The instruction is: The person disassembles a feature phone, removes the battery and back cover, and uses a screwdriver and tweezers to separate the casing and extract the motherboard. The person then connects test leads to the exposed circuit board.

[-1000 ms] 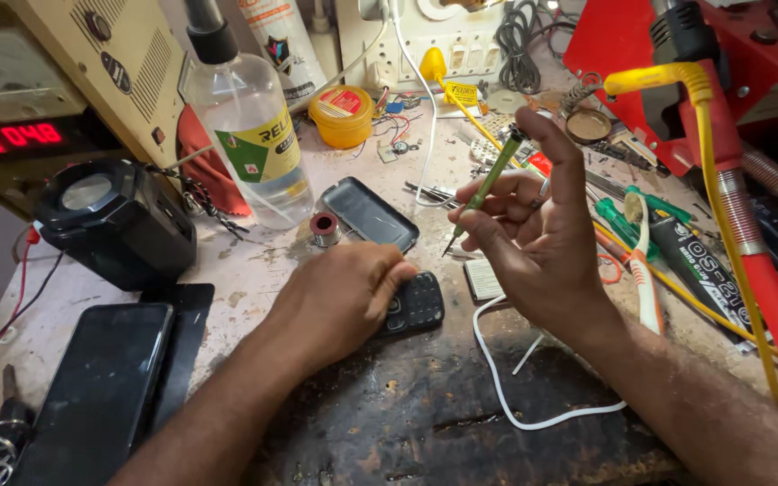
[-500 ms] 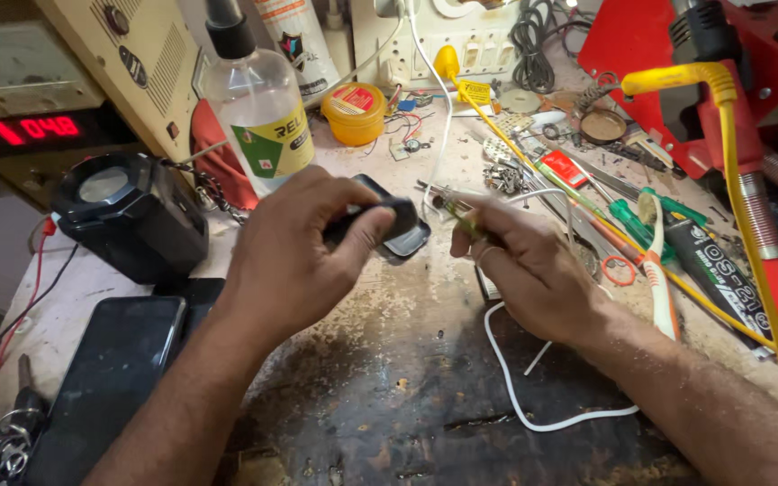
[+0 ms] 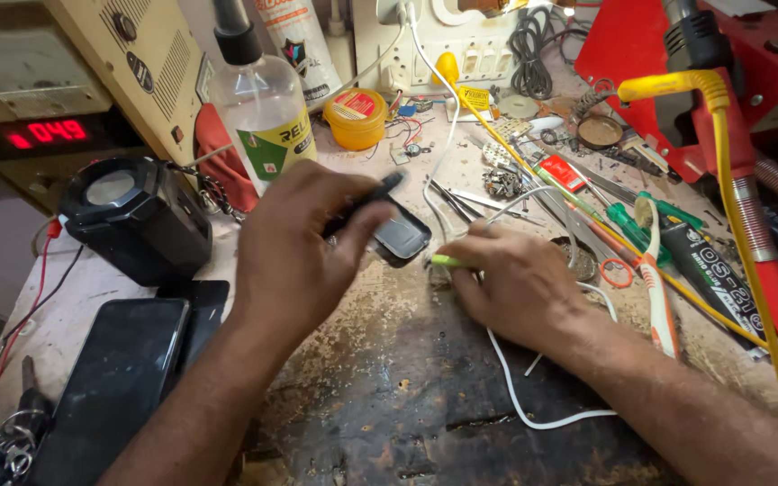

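Clear liquid in plastic bottle [image 3: 261,108]

Electronics repair workshop. Scarred, stained workbench [image 3: 407,396] crowded with tools: screwdrivers [image 3: 497,135], tweezers [image 3: 461,202], loose wires [image 3: 533,405]. Bench power supply with red digital readout [image 3: 47,133] at left. Red soldering station [image 3: 677,63] at right. Solvent bottle [image 3: 258,99], yellow flux tin [image 3: 356,117], dark phones [image 3: 114,387] lying about.

My left hand [image 3: 294,256] covers most of the small dark phone [image 3: 398,236]. Green tool [image 3: 447,261]: tip hidden under my right hand [image 3: 515,288]. Smartphone [image 3: 114,387] cut by bottom edge.
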